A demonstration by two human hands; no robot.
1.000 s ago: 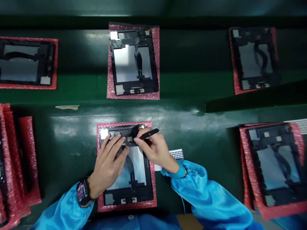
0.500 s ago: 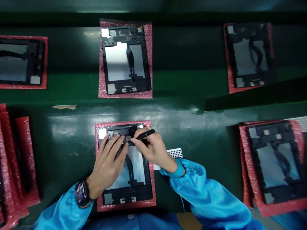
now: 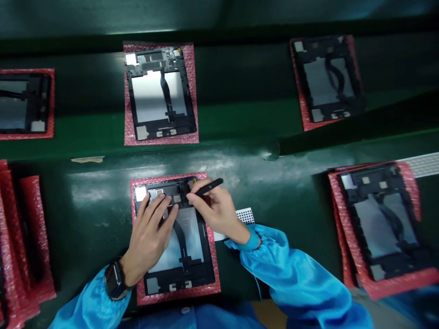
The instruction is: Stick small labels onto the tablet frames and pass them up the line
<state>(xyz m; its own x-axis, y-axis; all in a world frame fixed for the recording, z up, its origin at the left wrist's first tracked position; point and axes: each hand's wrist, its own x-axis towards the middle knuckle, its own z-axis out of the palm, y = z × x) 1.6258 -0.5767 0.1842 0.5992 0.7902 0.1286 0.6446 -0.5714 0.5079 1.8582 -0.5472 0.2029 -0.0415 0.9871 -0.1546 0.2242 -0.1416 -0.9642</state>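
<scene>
A black tablet frame [image 3: 207, 262] with a silvery back panel and a dark ribbon cable [image 3: 181, 237] lies on a pink bubble-wrap bag [image 3: 214, 282] in front of me. My left hand [image 3: 147, 240] rests over its left side, fingers stretched and slightly spread, fingertips touching near the upper part. In my right hand [image 3: 217, 208] are black tweezers [image 3: 210, 187], pinched between thumb and fingers at the frame's upper right; their tip is hidden by the fingers. Beneath my right wrist, a white sheet with black dots [image 3: 245, 215] is partly covered.
More tablet frames on pink bags sit on the raised green shelf, at its middle [image 3: 188, 123], left [image 3: 43, 100] and right [image 3: 307, 107]. Stacked pink bags [image 3: 36, 219] stand at the left. Another tablet frame [image 3: 363, 233] lies on bags at the right, beside a white strip [image 3: 425, 164].
The view has shifted, so most things sit further left. My right hand still grips the tweezers at the upper frame; my left fingers have drawn slightly away from it.
</scene>
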